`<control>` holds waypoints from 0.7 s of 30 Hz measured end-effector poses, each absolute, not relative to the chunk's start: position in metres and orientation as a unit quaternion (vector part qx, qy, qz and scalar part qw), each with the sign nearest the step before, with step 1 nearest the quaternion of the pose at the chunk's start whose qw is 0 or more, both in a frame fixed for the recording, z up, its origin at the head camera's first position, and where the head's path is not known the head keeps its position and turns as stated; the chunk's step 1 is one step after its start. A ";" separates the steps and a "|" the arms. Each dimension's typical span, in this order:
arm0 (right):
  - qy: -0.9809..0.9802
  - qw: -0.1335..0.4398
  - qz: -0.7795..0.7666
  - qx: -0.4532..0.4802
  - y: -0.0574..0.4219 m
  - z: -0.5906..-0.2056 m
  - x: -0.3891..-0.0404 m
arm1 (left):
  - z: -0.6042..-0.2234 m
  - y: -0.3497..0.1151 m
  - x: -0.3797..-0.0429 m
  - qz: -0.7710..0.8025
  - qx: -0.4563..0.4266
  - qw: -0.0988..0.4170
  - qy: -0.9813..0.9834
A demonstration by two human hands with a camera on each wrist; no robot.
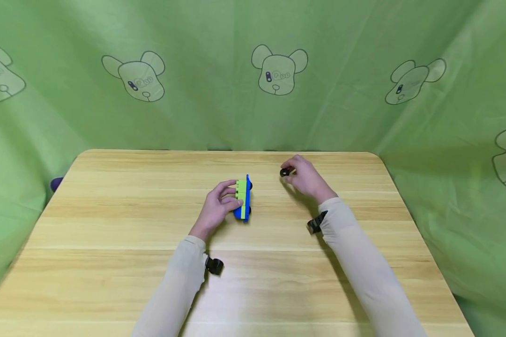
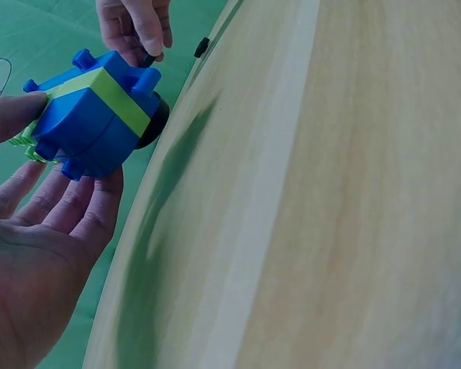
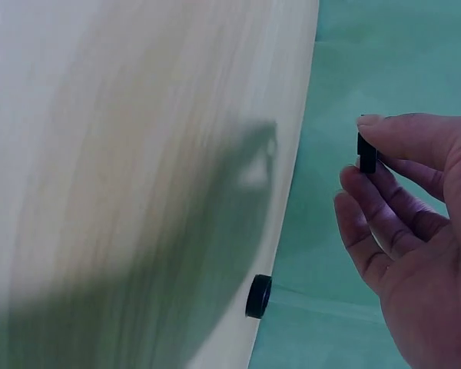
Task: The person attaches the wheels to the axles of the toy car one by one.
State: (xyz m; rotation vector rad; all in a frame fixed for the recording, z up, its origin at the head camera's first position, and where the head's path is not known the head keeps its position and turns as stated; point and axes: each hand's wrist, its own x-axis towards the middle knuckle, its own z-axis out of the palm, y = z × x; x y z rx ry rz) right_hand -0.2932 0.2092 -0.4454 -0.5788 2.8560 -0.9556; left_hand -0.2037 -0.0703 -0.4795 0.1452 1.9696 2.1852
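Observation:
My left hand (image 1: 216,206) grips a toy car (image 1: 243,189) built of blue and yellow-green blocks. It is turned on its side, with black wheels on its right face. In the left wrist view the blue end of the car (image 2: 92,127) points toward the camera, with the thumb on one side and fingers below. To the right, my right hand (image 1: 305,178) pinches a small black wheel (image 1: 284,172) between thumb and fingers. The right wrist view shows that wheel (image 3: 367,154) edge-on. A second black wheel (image 3: 259,296) stands on the table close by.
The wooden table (image 1: 122,281) has rounded far corners and reaches back to a green curtain (image 1: 211,93) printed with animal heads. Black wrist cameras sit on the left sleeve (image 1: 173,281) and right sleeve (image 1: 362,262). Something purple (image 1: 56,183) shows beyond the left table edge.

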 end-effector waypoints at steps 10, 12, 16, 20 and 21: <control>0.926 0.011 -0.314 -0.211 0.204 -0.436 -0.278 | -0.455 -0.071 -0.195 0.736 0.041 0.106 0.668; 0.924 0.006 -0.315 -0.218 0.202 -0.433 -0.274 | -0.450 -0.071 -0.192 0.738 0.040 0.104 0.665; 0.925 -0.006 -0.303 -0.228 0.198 -0.427 -0.266 | -0.450 -0.072 -0.192 0.739 0.037 0.102 0.664; 0.928 -0.018 -0.289 -0.235 0.196 -0.425 -0.260 | -0.449 -0.073 -0.193 0.738 0.034 0.098 0.667; 0.928 -0.020 -0.288 -0.236 0.196 -0.424 -0.258 | -0.449 -0.073 -0.193 0.737 0.034 0.098 0.668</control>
